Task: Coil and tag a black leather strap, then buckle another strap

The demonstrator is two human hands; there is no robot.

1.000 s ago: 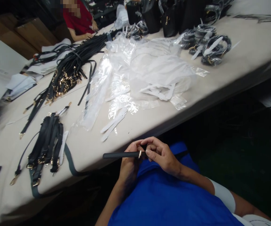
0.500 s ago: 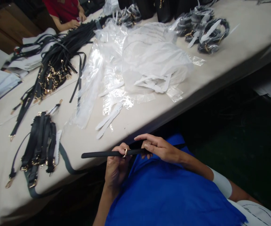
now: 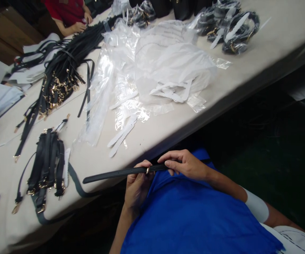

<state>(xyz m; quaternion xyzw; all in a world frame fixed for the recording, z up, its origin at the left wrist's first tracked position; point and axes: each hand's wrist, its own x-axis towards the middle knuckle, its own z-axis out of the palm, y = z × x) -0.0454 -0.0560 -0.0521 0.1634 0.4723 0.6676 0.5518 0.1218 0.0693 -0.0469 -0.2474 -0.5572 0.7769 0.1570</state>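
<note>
Fingers of your left hand (image 3: 138,185) pinch a slim, flat black strap (image 3: 110,175) at its gold-toned metal fitting (image 3: 147,170); your right hand (image 3: 191,166) pinches it between thumb and fingers, above creased blue cloth (image 3: 192,211). Its rounded end points left, near the edge of the beige-covered table (image 3: 94,158).

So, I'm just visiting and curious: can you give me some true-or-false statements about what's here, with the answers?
1. The left hand and the right hand both hold one black strap. True.
2. The metal fitting on that strap is silver-coloured. False: the metal fitting is gold-coloured.
3. Clear plastic bags lie on the table. True.
4. The bundle of short straps sits in the person's lap. False: the bundle of short straps lies on the table.
5. The co-worker wears red. True.
</note>
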